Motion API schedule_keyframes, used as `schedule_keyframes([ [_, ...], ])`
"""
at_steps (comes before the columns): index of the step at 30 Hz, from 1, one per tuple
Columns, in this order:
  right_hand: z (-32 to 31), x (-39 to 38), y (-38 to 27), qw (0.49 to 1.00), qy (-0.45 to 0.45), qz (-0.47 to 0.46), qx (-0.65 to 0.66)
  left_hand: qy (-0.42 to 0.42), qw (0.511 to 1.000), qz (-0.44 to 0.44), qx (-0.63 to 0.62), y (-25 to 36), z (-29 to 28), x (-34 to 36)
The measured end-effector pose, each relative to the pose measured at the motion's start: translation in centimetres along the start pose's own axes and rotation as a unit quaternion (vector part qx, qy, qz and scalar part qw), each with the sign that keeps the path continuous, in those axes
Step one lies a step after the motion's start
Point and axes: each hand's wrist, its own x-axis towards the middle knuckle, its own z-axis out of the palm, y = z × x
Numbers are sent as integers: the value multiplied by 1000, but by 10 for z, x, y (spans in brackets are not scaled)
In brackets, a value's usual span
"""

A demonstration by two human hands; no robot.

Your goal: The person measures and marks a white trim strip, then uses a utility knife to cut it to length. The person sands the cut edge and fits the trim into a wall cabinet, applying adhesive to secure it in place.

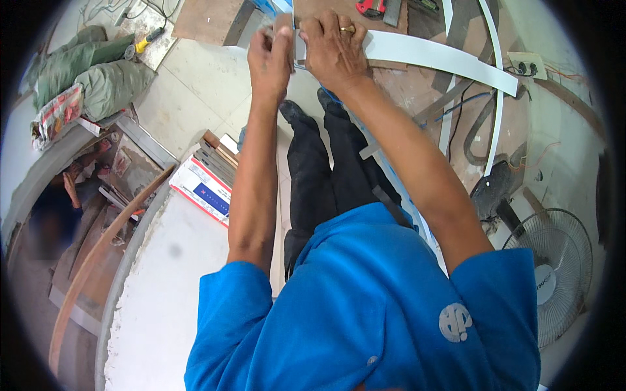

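Observation:
My right hand [336, 52] lies over the left end of a long, flat white strip [437, 52], its fingers curled down on it. The strip runs off to the right with a slight bend. Close beside it, my left hand [268, 65] is closed, thumb raised against a small brownish piece [284, 27] whose kind I cannot make out. A thin upright edge stands between the two hands. Both hands work at the near edge of a brown board surface [417, 91]. The fingertips of my left hand are partly hidden.
A red and black tool [372, 8] lies beyond my right hand. More narrow white strips [497, 111] cross the board. A standing fan [554, 280] is at right, stacked boxes [205, 186] at left. Another person's hand [70, 186] shows through an opening behind a wooden strip [98, 260].

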Motion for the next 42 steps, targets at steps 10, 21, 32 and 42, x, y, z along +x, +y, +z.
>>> schedule_keyframes([
  [10, 2, -2, 0, 999, 25, -14, 33, 0, 999, 25, -22, -1, 0, 15],
  [21, -1, 2, 2, 999, 31, -18, 30, -10, 997, -28, -78, 3, -5, -9],
  [32, 4, 1, 5, 999, 26, -17, 11, -8, 995, -8, 99, -37, -26, -25],
  [42, -1, 3, 1, 999, 21, -25, -8, -12, 999, 15, -31, -8, -1, 12],
])
